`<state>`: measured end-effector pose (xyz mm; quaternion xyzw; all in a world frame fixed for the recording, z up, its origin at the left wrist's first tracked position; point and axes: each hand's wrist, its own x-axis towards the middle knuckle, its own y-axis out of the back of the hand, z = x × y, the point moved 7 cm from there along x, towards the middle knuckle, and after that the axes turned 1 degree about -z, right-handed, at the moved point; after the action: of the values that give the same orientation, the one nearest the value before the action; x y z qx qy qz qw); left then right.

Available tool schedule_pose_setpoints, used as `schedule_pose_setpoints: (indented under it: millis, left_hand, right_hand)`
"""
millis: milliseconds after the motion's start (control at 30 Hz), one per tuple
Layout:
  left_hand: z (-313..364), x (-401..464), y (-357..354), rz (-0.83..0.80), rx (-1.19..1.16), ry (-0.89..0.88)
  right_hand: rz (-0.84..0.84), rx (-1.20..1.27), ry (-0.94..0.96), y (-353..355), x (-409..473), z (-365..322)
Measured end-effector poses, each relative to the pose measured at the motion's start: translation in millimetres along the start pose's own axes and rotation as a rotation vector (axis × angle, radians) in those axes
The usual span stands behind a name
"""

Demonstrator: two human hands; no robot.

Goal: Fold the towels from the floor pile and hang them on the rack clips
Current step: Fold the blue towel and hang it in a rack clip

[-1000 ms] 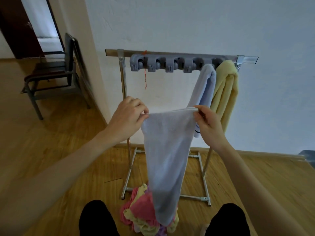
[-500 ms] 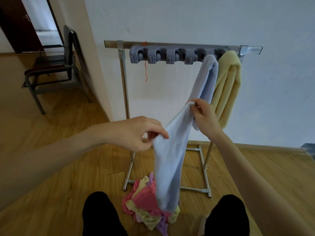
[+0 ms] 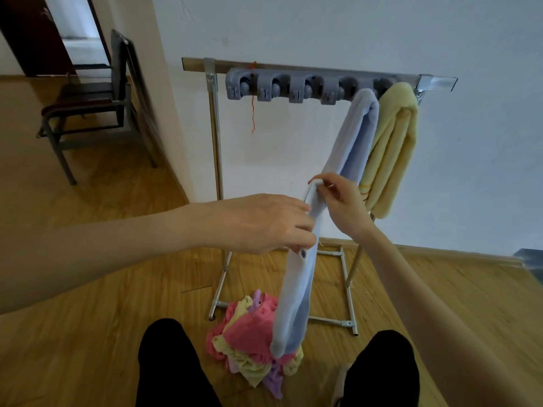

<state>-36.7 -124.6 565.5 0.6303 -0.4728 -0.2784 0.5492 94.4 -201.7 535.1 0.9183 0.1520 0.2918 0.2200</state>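
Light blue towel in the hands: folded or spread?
Folded lengthwise. The light blue towel hangs as a narrow doubled strip, the right hand pinching its top and the left hand gripping it just below.

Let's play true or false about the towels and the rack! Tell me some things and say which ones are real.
1. Both hands hold the light blue towel. True.
2. A yellow towel hangs on the rack. True.
3. The floor pile is gone. False: pink, yellow and purple towels still lie there.
4. Every rack clip holds a towel. False: four clips on the left are bare.
5. The right hand pinches the towel's top. True.
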Motion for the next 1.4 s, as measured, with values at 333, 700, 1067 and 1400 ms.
schedule_pose_setpoints:
  millis: [333, 700, 1067, 1400]
  left_hand:
    - [-55.4, -12.1, 14.4, 0.205, -0.132, 0.408]
    - [-74.0, -23.2, 9.1, 0.378, -0.303, 0.725]
    - [-76.9, -15.5, 16.1, 0.401, -0.295, 0.756]
    - [-81.5, -18.3, 23.4, 0.646, -0.218, 0.66]
  right_hand:
    - [-0.02, 0.101, 0.044, 14.6, -9.7, -33.8]
    - [-0.06, 0.167, 0.085, 16.9, -16.4, -47.9]
    - [-0.063, 0.337, -0.004, 11.6, -17.8, -39.4]
    - [0.112, 0.321, -0.027, 20.6, 1.8, -32.5]
